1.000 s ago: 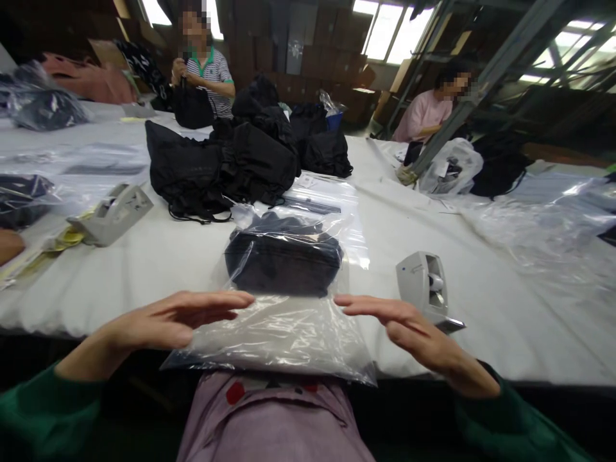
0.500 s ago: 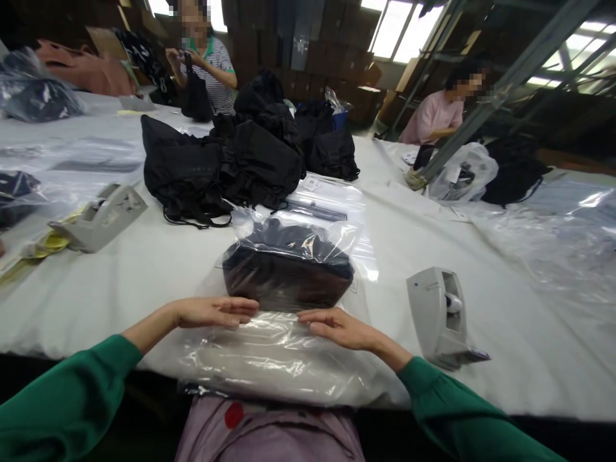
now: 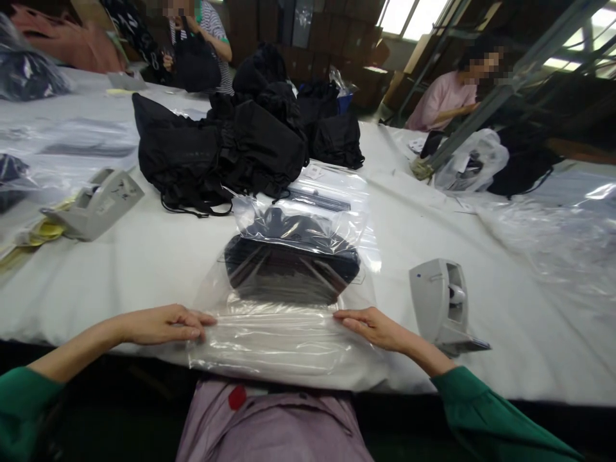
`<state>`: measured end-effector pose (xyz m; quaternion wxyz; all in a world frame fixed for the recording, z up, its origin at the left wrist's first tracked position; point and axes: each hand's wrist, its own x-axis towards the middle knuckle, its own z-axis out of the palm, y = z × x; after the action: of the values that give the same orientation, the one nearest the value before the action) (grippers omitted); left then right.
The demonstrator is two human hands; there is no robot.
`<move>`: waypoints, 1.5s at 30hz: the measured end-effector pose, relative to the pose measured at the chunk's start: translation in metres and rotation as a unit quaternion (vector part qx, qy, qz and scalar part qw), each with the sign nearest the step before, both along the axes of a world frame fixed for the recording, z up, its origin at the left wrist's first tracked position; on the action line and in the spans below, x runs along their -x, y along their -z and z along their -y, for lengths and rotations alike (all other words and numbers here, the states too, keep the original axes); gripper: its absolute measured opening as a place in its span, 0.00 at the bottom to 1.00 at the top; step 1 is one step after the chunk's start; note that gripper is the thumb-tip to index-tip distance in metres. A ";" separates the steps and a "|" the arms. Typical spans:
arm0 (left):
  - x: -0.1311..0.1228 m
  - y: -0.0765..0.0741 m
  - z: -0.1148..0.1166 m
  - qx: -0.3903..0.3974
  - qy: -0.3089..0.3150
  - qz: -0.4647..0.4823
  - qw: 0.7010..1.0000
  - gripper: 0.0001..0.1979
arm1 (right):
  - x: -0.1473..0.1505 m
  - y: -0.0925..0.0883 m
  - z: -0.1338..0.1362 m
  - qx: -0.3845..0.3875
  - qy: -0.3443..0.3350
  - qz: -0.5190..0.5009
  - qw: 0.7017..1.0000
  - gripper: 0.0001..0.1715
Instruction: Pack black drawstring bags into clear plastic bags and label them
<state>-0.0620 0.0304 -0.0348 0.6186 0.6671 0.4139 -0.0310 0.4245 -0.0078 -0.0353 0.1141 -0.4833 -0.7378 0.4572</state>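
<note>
A dark bag [image 3: 291, 269] lies inside a clear plastic bag [image 3: 279, 340] near the table's front edge. The plastic's near part is flat and creased. My left hand [image 3: 168, 324] rests at the plastic's left side, fingers stretched to the right and somewhat apart. On the right side my right hand [image 3: 378, 328] touches the plastic with its fingertips, thumb apart from the fingers. Neither hand is closed round anything. Beyond the wrapped bag lie flat plastic bags with printing [image 3: 320, 196].
Black bags [image 3: 226, 144] are heaped behind. Tape dispensers stand at right [image 3: 440, 308] and left [image 3: 99, 202]. A metal post [image 3: 486, 112] slants at the right, near loose plastic [image 3: 553, 237]. Two people [image 3: 214, 32] [image 3: 445, 96] are across the table [image 3: 158, 269].
My hands have moved apart, left and right, from the middle of the plastic towards its sides. The near plastic is spread with long creases. The view has shifted slightly.
</note>
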 end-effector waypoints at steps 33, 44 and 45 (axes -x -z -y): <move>0.034 0.049 0.066 -0.602 0.113 -0.067 0.788 0.33 | -0.054 0.025 0.071 -0.459 -0.112 0.181 0.862 0.27; 0.037 0.055 0.042 -0.589 0.273 -0.075 0.757 0.30 | -0.050 0.020 0.058 -0.416 -0.170 0.090 0.889 0.23; 0.035 0.055 0.040 -0.603 0.265 -0.069 0.749 0.26 | -0.050 0.022 0.056 -0.417 -0.161 0.086 0.891 0.22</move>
<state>-0.0969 -0.0097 -0.0898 0.0247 0.9805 0.1945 0.0165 0.4746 -0.0636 -0.0570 0.1656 -0.3036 -0.9352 0.0765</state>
